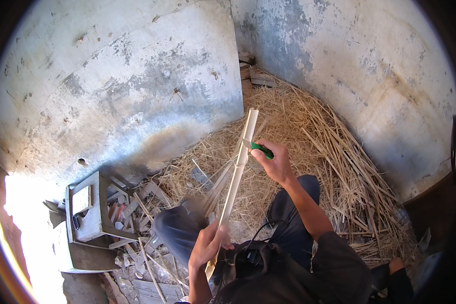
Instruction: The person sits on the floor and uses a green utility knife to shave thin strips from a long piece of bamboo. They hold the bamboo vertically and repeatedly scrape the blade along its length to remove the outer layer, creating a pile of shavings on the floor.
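Observation:
A long split bamboo piece (232,195), pale and hollowed like a channel with a node partway up, slants up and away from my lap. My left hand (207,247) is closed round its lower part. In my right hand (277,163), the fingers wrap the green handle of a knife (262,150). The knife's blade lies against the bamboo above the node, near the far end. Part of the bamboo's near end is hidden by my left hand.
Shavings and straw-like strips (289,121) cover the floor ahead, with long thin bamboo strips (362,177) heaped at the right. A worn wooden stool (93,228) lies among scraps at the left. Weathered walls (152,76) meet in a corner ahead. My bent knees flank the bamboo.

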